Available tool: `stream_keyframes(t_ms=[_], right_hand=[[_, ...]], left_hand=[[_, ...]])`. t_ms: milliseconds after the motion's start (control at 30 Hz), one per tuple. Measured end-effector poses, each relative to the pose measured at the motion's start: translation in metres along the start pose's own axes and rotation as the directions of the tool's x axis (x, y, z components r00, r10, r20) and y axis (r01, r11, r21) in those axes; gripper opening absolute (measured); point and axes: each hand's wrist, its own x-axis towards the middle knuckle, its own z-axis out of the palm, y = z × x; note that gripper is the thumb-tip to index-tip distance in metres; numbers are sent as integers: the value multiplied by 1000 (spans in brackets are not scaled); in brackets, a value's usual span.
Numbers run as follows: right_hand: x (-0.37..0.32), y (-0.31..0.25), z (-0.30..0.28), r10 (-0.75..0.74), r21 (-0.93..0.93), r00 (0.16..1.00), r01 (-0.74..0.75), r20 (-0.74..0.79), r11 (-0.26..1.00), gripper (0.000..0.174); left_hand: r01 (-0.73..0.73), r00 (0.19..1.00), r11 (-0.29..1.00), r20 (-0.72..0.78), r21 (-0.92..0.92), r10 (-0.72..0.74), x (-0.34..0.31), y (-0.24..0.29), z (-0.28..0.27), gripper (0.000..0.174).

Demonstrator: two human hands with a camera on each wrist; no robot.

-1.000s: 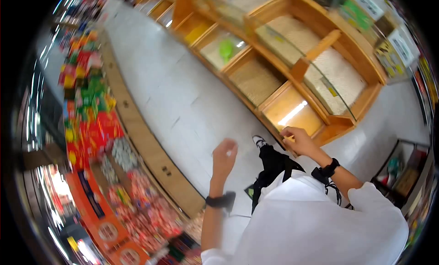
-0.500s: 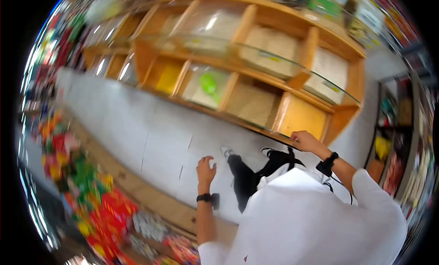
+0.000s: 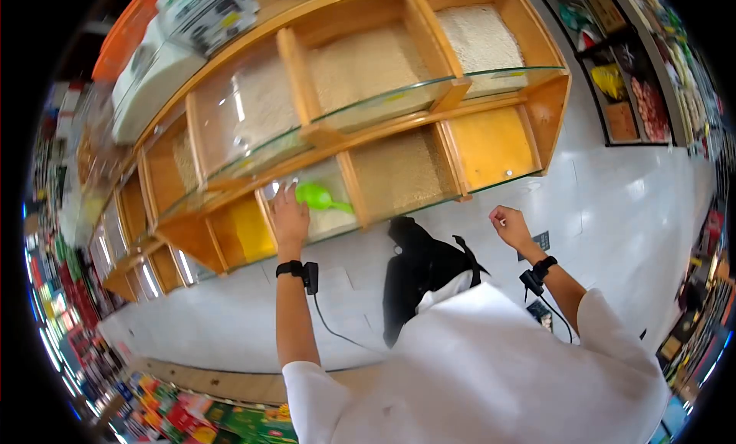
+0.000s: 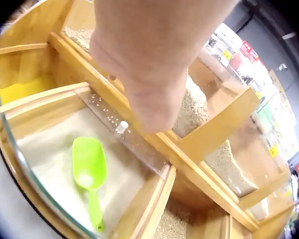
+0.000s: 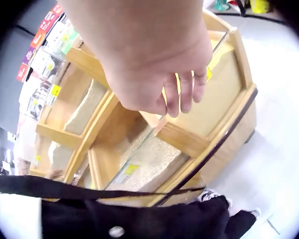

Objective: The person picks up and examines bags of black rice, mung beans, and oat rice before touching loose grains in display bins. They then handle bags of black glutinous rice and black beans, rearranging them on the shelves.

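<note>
Grocery shop, seen from my end.
I make out glass-fronted orange-brown wooden bins (image 3: 293, 72) of loose tan grain (image 3: 410, 168), yellow rectangular labels (image 4: 274, 151), red and green packets (image 3: 257, 430).

Your head camera looks forward and down over your left hand (image 3: 290, 218) and right hand (image 3: 512, 226) to the wooden bins (image 3: 295, 72) beyond. Your left wrist camera (image 3: 310, 278) looks closely past its hand at the green scoop (image 4: 89, 162), which the head view shares; your right wrist camera (image 3: 530, 281) faces the bins beyond its own hand.
</note>
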Motion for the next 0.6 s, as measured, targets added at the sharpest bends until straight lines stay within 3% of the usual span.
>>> stream_keyframes(t_ms=[67, 133, 167, 200, 233, 300, 367, 467, 533, 600], right_hand=[[14, -5, -1, 9, 14, 987, -6, -160, 1000, 3], [12, 6, 4, 7, 31, 981, -1, -196, 1000, 3], [12, 1, 4, -55, 61, 973, 70, -222, 996, 2], [12, -5, 1, 33, 117, 981, -11, -191, 993, 3], [9, -23, -4, 2, 118, 980, 22, -200, 993, 4], [10, -37, -1, 21, 104, 982, -1, -186, 995, 4], [11, -52, 2, 79, 79, 983, -67, -168, 995, 3], [12, -91, 17, 16, 40, 986, -10, -166, 999, 2], [27, -117, 27, 37, 133, 992, -21, -124, 991, 3], [32, -145, 36, -11, 114, 994, 24, -113, 993, 4]], left_hand=[[-82, 996, 994, 40, -68, 85, 41, -3, 18, 55], [-101, 984, 984, 130, -145, 120, 44, -27, 32, 54], [-198, 978, 980, 63, -18, 198, 46, -27, 32, 52], [-137, 986, 990, 86, -41, 140, 47, -25, 31, 52], [-83, 990, 993, 105, -80, 92, 51, -24, 32, 52], [-126, 990, 970, 33, -207, 136, 60, -35, 57, 50], [-160, 987, 969, 6, -187, 163, 65, -30, 48, 48], [-224, 975, 954, -46, -201, 219, 66, -32, 47, 46], [-242, 968, 945, -122, -218, 220, 68, -42, 51, 45], [-103, 995, 952, -47, -289, 93, 61, -54, 57, 42]])
